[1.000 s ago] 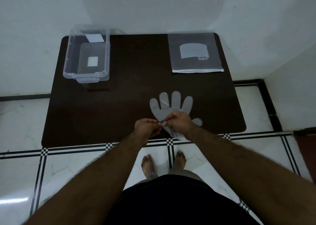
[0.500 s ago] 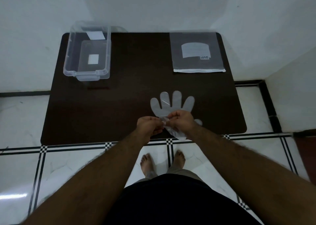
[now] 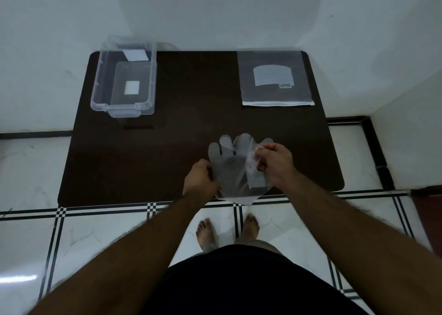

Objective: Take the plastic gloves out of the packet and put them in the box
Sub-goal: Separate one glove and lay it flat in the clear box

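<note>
A thin clear plastic glove (image 3: 229,166) hangs crumpled between my two hands over the near edge of the dark table (image 3: 167,152). My left hand (image 3: 199,179) pinches its left side near the cuff. My right hand (image 3: 275,165) pinches its right side, and the glove's fingers fold over towards that hand. Whether it is one glove or two stuck together I cannot tell. The glove packet (image 3: 275,79), flat and grey with a white label, lies at the far right of the table. The clear plastic box (image 3: 124,77) stands open at the far left.
White walls close in behind and to the right of the table. The floor is white tile with black lines, and my bare feet (image 3: 227,231) stand at the table's near edge. A dark strip of floor runs along the right wall.
The glove lay flat on the table with both hands pinching its cuff. Now my hands have moved apart, the right one up and right, and the glove is lifted and crumpled between them.
</note>
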`<control>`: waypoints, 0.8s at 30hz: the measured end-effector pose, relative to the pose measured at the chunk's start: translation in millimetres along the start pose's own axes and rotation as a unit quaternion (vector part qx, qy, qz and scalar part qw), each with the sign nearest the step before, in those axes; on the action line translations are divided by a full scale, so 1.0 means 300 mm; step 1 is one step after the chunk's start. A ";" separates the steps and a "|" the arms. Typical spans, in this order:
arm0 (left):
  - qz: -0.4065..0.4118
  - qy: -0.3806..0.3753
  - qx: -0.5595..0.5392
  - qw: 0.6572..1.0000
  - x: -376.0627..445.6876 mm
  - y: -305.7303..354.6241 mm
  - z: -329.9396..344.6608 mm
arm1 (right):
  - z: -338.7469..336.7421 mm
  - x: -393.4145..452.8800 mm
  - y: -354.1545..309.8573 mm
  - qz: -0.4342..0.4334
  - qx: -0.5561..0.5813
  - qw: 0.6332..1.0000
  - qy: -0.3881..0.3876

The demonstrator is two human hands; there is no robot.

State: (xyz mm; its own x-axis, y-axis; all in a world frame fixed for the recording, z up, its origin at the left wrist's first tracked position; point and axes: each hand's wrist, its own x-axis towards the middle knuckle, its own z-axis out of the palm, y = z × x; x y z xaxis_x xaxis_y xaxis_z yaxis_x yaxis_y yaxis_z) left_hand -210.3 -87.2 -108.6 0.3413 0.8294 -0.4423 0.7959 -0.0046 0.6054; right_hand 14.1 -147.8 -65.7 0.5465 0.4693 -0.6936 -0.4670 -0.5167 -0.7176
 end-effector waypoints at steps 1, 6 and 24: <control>0.065 0.033 0.044 0.996 -0.005 0.006 -0.001 | -0.005 -0.001 -0.009 -0.004 0.006 1.000 -0.002; 0.328 -0.009 0.232 0.916 0.018 0.095 -0.014 | -0.024 -0.014 -0.055 -0.012 0.006 1.000 -0.004; 0.280 -0.155 0.383 0.867 0.141 0.140 0.100 | -0.097 -0.011 -0.321 -0.105 0.027 0.994 -0.023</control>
State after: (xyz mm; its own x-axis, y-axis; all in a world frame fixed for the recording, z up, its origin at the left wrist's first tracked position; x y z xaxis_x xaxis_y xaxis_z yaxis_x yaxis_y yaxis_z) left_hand -147.6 -69.1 -121.7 0.8044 0.3878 -0.4500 0.5204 -0.8253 0.2192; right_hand 77.7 -120.4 7.5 0.6042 0.5960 -0.5289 -0.3832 -0.3646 -0.8487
